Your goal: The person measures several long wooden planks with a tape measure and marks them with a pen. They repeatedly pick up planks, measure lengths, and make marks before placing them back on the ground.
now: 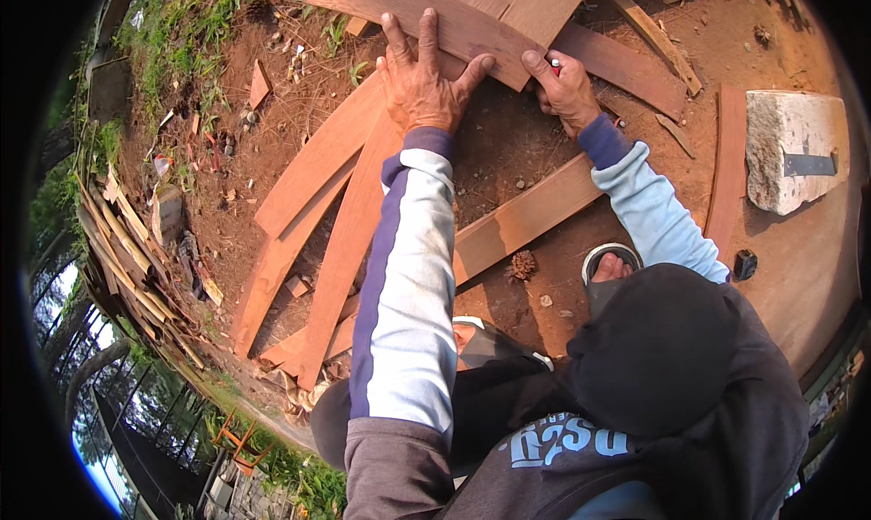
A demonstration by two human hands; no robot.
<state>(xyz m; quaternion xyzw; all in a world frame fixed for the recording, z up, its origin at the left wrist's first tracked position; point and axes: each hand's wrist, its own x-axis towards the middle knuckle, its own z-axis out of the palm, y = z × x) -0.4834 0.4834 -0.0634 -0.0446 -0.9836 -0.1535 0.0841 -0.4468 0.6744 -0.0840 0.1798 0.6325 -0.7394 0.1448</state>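
Observation:
A reddish-brown wooden plank point(435, 26) lies slantwise across other boards at the top of the view. My left hand point(429, 77) rests on it with fingers spread, fingertips on the upper face and the thumb by the near edge. My right hand point(563, 88) is curled at the plank's right end, its thumb near the corner. A small red object point(556, 67), pen-like, pokes out of that fist; most of it is hidden. Under the plank are a lighter board point(548, 9) and a darker board point(626, 71).
Long planks point(347, 248) fan out at left; another board point(531, 214) lies before my feet. At right are a pale stone block point(776, 145) bearing a dark metal strip point(808, 165), and a narrow plank point(727, 159). A pine cone point(522, 265) sits on the dirt. Split wood point(129, 248) is piled far left.

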